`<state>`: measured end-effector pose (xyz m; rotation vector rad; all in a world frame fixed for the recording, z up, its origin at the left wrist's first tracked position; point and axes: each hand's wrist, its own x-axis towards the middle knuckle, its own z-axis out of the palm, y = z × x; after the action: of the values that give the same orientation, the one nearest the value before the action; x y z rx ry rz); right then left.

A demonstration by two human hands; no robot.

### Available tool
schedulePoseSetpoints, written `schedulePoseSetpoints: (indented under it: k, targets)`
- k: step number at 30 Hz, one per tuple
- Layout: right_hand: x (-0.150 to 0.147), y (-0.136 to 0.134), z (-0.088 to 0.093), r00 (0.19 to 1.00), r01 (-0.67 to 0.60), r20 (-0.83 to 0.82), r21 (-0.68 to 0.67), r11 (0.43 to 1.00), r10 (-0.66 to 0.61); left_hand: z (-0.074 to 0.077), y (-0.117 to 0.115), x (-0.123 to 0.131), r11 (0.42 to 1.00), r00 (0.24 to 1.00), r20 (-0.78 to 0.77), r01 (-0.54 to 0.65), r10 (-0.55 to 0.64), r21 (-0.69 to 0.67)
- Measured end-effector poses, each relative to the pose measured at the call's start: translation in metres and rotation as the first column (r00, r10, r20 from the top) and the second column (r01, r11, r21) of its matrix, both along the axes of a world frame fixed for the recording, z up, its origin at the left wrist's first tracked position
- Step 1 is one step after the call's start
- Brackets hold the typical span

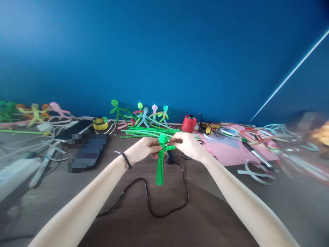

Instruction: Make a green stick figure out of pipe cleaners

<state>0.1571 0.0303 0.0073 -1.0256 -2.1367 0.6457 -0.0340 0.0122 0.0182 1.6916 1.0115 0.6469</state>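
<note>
A green doll (161,156) with loose strands below is held upright over the surface (205,219), pinched at its side between the fingers of the left hand (144,149). The right hand (189,145) is held beside its short arm, fingers drawn narrow; whether the arm is gripped cannot be told. Behind, green stems (144,132) are spread before small figures (145,116) lined along the blue wall (164,61).

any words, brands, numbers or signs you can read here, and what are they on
None can be read.
White object at far left: faint bluish marks, too blurred to read.
Dark phone: partly pixelated, nothing legible.
Green figure: no lettering visible.
</note>
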Motion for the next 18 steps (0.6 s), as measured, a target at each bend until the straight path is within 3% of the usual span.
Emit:
schedulePoseSetpoints:
  k: [9, 18]
  targets:
    - [-0.008, -0.014, 0.01, 0.998, 0.064, -0.036, 0.114, 0.991, -0.06, -0.004, -0.002, 0.005, 0.998, 0.999, -0.018, -0.036, 0.035, -0.043]
    - [-0.016, -0.026, 0.012, 0.996, 0.067, -0.059, 0.088, 0.994, -0.062, -0.011, -0.001, 0.008, 0.983, 0.986, 0.002, -0.167, 0.167, -0.072]
